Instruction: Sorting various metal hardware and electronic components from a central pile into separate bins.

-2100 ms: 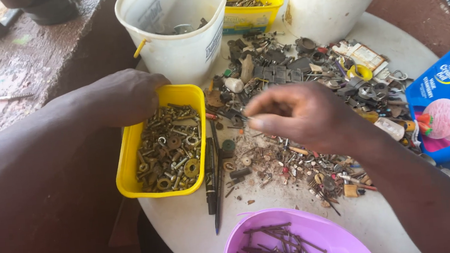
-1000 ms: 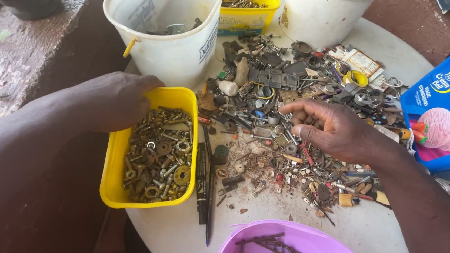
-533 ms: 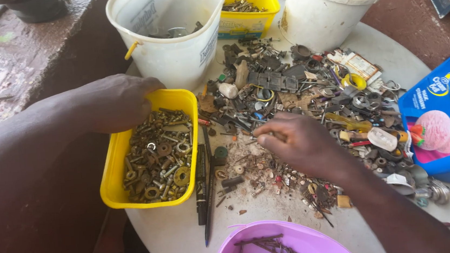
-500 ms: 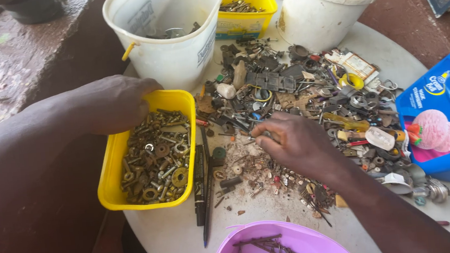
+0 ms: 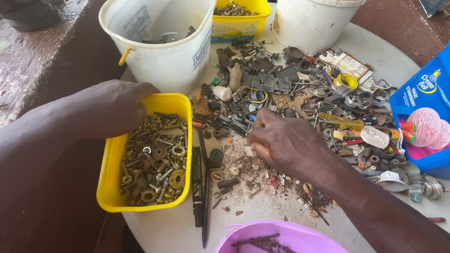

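My left hand [image 5: 117, 106] lies knuckles up with the fingers curled downward and closed in a loose grip, the wrist straight, and my bare left forearm runs back from it toward the lower left, filling that corner of the view. My right hand [image 5: 286, 145] is palm down, its back toward me, the fingers drawn together and bent so that the fingertips [image 5: 251, 136] pinch toward the thumb at the hand's left end. My bare right forearm slants away from that wrist down to the lower right, well apart from the left arm.
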